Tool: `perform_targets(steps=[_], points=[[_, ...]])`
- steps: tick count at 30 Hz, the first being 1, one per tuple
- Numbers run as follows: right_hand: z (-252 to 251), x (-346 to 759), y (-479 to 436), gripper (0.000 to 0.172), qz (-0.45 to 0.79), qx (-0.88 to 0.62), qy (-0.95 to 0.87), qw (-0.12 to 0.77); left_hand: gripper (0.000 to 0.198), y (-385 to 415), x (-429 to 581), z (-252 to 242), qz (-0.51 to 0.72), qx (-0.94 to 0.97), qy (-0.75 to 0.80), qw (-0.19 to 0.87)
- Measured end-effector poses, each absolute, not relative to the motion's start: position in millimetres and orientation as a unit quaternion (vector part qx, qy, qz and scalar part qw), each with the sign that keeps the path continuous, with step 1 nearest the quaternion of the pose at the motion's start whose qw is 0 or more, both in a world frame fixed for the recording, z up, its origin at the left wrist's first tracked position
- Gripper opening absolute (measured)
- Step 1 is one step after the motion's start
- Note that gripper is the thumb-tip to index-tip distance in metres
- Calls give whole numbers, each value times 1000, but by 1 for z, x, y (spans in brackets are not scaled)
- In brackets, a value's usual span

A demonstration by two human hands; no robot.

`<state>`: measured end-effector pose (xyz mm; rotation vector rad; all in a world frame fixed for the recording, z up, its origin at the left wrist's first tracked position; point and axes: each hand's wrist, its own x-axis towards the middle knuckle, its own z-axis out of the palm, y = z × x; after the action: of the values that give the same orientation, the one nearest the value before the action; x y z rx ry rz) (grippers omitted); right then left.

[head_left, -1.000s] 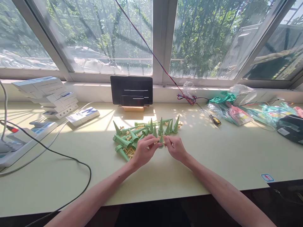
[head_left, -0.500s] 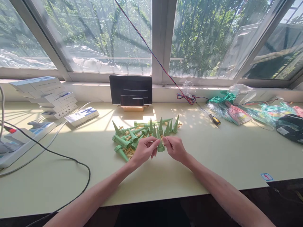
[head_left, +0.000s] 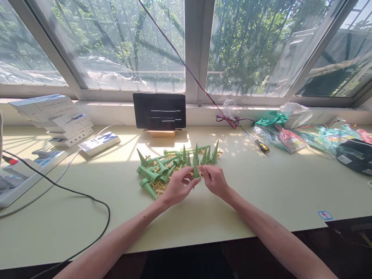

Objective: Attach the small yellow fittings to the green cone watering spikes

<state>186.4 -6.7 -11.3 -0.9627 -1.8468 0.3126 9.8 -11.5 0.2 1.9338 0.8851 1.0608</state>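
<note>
Between my hands a green cone (head_left: 195,169) stands point up, its base held by the fingers of my left hand (head_left: 180,186). My right hand (head_left: 214,179) is closed at the cone's right side, pinching a small tan piece (head_left: 200,173) mostly hidden by the fingers. Behind them several green cones (head_left: 214,152) stand upright. To the left lies a pile of green cones (head_left: 149,174) on their sides, mixed with small tan T-shaped pieces (head_left: 159,187).
A tablet (head_left: 159,110) and a phone lean on a stand at the back. White boxes (head_left: 49,108) and a power strip (head_left: 31,174) with cables are at left. A screwdriver (head_left: 262,146) and bagged cables (head_left: 290,139) lie at right.
My left fingers have shifted lower around the cone's base, and the cone has risen slightly. My right hand stays closed beside it. The view has moved slightly.
</note>
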Motion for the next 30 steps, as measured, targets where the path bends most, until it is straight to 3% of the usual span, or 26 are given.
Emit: perform_targets(steps=[11,22,30], points=[[-7,184,-9,52,215,-425,-725,497,25,-11,10,-4,427,791,329,290],[-8,180,-5,60,481,-424,-594,485,27,-10,9,-4,429,815,312,234],[-9,181,-7,57,383,-439,-631,512,26,-11,12,-2,463,745,359,320]])
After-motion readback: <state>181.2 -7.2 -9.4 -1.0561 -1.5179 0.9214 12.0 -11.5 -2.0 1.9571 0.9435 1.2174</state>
